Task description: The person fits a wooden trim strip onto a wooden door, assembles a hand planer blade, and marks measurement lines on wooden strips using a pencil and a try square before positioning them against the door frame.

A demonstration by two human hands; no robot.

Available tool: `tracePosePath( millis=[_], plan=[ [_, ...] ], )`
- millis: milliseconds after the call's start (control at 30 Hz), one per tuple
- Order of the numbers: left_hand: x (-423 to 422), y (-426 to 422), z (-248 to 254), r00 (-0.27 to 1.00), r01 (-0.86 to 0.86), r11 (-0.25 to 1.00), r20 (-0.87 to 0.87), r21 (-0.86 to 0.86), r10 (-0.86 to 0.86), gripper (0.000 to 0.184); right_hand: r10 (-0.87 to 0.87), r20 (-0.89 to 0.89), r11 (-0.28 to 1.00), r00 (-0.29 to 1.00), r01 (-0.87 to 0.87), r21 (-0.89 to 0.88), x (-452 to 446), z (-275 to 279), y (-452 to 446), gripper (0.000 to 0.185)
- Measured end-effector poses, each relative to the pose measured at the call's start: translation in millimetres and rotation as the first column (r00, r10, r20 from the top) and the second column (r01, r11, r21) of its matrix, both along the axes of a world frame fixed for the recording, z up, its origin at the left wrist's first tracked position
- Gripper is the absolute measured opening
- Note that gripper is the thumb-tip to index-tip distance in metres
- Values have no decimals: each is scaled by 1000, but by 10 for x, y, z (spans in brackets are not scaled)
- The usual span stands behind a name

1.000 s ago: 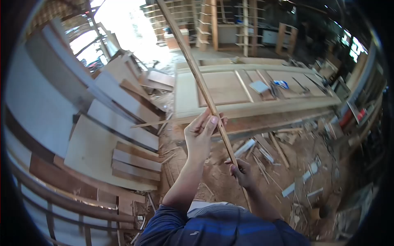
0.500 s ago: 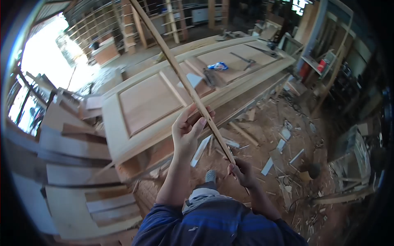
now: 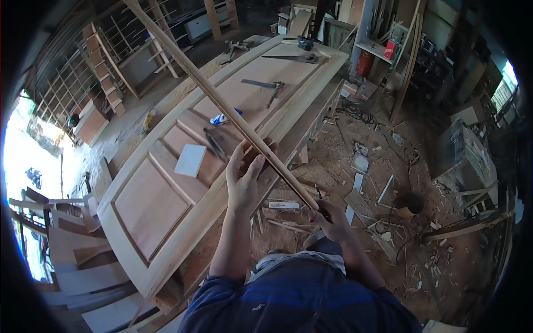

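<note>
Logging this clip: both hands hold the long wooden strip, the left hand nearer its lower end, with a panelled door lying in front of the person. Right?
Not quite: the right hand, not the left hand, is nearer the lower end of the long wooden strip, as the head view shows. Both hands do hold it, and the panelled door lies in front.

Strip [image 3: 222, 103] is lt brn, door [image 3: 151, 208] tan, shirt [image 3: 302, 297] navy w/ blue band.

Before you, a bench [image 3: 305, 125] carries a broad panelled wooden door [image 3: 150, 208]; on the door lie a pale flat piece [image 3: 190, 160], a blue-and-white packet [image 3: 220, 119] and several dark tools [image 3: 275, 90]. To your right, wood scraps [image 3: 386, 188] litter the dusty floor [image 3: 328, 158].
</note>
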State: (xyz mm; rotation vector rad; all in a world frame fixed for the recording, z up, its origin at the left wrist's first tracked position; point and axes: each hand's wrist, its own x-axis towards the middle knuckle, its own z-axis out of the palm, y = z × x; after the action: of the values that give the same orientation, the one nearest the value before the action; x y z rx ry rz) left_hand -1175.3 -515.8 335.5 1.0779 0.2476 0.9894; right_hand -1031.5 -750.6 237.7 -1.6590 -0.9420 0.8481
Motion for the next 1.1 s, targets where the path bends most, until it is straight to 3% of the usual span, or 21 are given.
tracePosePath(
  millis=[167, 267, 400, 500, 600, 700, 800, 900, 1000, 1100],
  plan=[
    [1202, 276, -306, 999, 6, 1000, -45, 23, -5, 49, 24, -32, 999, 999, -23, 22, 1199, -270, 237, 42],
    [2075, 347, -401, 998, -13, 987, -53, 162, 22, 63, 36, 11, 999, 999, -36, 21, 2138, -509, 371, 45],
    [3185, 332, -427, 986, -30, 963, -150, 269, 72, 82, 64, 17, 996, 998, -63, -55, 3208, -171, 413, 47],
    [3890, 414, -402, 986, 20, 979, -168, 203, 14, 85, 68, -22, 996, 997, -69, -60, 3954, -59, 442, 47],
    [4471, 499, -455, 984, 42, 985, -180, 169, -11, 80, 36, -74, 997, 997, -41, -65, 4584, -36, 504, 28],
    [5039, 647, -603, 982, 88, 990, -179, 115, -66, 76, 25, -76, 999, 997, -23, 32, 5156, -130, 596, 30],
    [5710, 849, -835, 977, 47, 994, -210, 100, -25, 66, 16, 27, 989, 1000, -12, -147, 5802, -271, 728, 38],
    [6411, 1028, -1048, 977, 55, 998, -206, 34, -47, 56, 16, 77, 955, 997, 8, -295, 6348, 176, 1060, 51],
    [7072, 1270, -1276, 950, 100, 995, -295, -11, -99, 54, -65, 357, 997, 932, 75, -13, 7060, -102, 1570, 54],
    [7810, 1490, -1463, 963, 99, 995, -248, -24, -102, 51, -46, 294, 998, 955, 56, -25, 7751, -158, 2284, 55]
  ],
)
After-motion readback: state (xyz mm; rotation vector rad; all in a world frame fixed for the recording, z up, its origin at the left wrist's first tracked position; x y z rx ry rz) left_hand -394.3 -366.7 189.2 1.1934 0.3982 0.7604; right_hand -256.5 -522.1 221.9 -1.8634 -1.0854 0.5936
